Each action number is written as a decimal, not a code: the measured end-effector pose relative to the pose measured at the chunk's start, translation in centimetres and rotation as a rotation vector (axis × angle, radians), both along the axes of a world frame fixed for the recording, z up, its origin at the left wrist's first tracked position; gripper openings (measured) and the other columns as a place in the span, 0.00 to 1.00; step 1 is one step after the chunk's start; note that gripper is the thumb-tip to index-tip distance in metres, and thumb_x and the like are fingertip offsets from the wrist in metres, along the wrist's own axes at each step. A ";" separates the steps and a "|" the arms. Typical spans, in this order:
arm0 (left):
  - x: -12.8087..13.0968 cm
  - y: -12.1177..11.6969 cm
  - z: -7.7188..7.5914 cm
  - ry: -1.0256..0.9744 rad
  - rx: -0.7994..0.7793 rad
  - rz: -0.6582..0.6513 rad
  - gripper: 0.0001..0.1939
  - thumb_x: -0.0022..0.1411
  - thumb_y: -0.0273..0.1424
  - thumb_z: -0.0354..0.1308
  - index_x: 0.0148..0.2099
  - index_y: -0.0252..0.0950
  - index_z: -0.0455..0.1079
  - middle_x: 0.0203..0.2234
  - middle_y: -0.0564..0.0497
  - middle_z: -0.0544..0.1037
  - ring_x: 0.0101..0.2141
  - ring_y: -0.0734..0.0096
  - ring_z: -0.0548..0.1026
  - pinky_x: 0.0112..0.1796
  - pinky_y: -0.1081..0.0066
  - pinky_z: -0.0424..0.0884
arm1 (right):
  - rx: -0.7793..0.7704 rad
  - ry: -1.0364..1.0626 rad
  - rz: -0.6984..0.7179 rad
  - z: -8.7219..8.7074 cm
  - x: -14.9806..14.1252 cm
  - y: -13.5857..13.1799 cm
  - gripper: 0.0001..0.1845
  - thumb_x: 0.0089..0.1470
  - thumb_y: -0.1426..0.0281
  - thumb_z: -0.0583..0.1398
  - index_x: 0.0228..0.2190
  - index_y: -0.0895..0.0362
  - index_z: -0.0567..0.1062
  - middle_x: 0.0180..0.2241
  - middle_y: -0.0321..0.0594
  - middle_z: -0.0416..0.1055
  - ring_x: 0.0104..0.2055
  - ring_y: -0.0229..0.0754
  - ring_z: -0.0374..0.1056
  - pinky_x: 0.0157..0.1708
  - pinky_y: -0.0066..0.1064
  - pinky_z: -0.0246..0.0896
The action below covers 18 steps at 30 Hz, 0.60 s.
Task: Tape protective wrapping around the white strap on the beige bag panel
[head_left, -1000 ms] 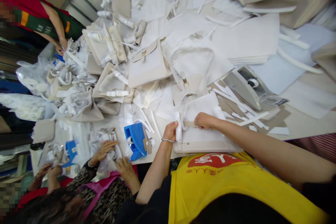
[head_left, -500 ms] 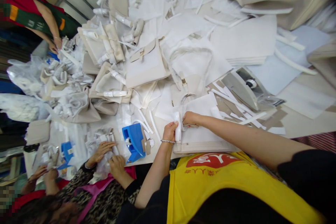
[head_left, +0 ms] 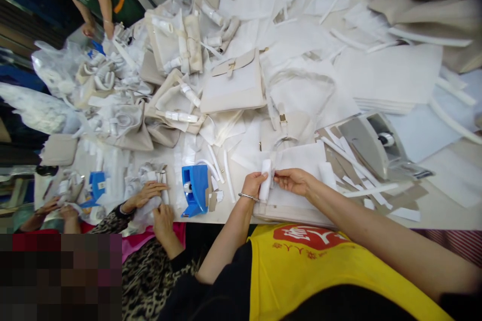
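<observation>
My left hand [head_left: 255,185], with a bracelet at the wrist, is closed around an upright white wrapped roll [head_left: 265,173]. Just to the right of it, my right hand [head_left: 295,181] pinches thumb and fingers together beside the roll; what they hold is too small to make out. Below both hands lies a cream handbag [head_left: 297,208] covered with white sheet, close to the table's front edge. Beyond the hands, a strap in clear wrapping [head_left: 327,85] loops over the table, near a gold buckle [head_left: 283,119].
A grey tape dispenser [head_left: 361,143] stands to the right among cardboard strips, a blue tape dispenser [head_left: 196,188] to the left. Another cream bag [head_left: 235,85] lies behind. Co-workers' hands [head_left: 163,220] handle wrapped pieces at left. Stacked white sheets [head_left: 399,75] lie back right.
My right hand has turned from a bent, closed pose over the bag to a pinch beside the roll. My left hand keeps hold of the roll. The view has shifted left.
</observation>
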<state>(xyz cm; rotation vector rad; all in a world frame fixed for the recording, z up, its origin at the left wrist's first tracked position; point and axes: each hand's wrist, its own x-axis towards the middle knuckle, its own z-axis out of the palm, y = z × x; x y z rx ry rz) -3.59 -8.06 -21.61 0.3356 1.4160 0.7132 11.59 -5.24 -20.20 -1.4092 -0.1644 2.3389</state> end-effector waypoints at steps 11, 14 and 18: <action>0.8 -0.1 0.6 0.275 0.033 -0.067 0.07 0.33 0.28 0.61 0.19 0.30 0.69 0.10 0.54 0.65 0.15 0.79 0.59 0.18 0.76 0.53 | 0.205 -0.147 -0.178 -2.0 -3.0 -3.4 0.15 0.35 0.63 0.64 0.17 0.62 0.67 0.14 0.32 0.62 0.18 0.30 0.56 0.18 0.23 0.52; 1.1 -0.2 0.9 0.364 0.101 -0.149 0.05 0.37 0.28 0.58 0.18 0.30 0.68 0.10 0.55 0.64 0.16 0.79 0.58 0.18 0.76 0.51 | 0.286 -0.201 -0.133 -2.5 -3.2 -4.0 0.18 0.33 0.58 0.63 0.16 0.61 0.66 0.14 0.32 0.61 0.18 0.32 0.56 0.20 0.24 0.53; 1.5 -0.3 1.0 0.577 0.245 -0.329 0.07 0.42 0.28 0.54 0.17 0.31 0.67 0.10 0.54 0.63 0.18 0.77 0.58 0.20 0.75 0.51 | 0.324 -0.237 -0.108 -2.2 -3.0 -4.0 0.21 0.31 0.56 0.63 0.16 0.60 0.65 0.13 0.32 0.60 0.18 0.32 0.56 0.20 0.25 0.53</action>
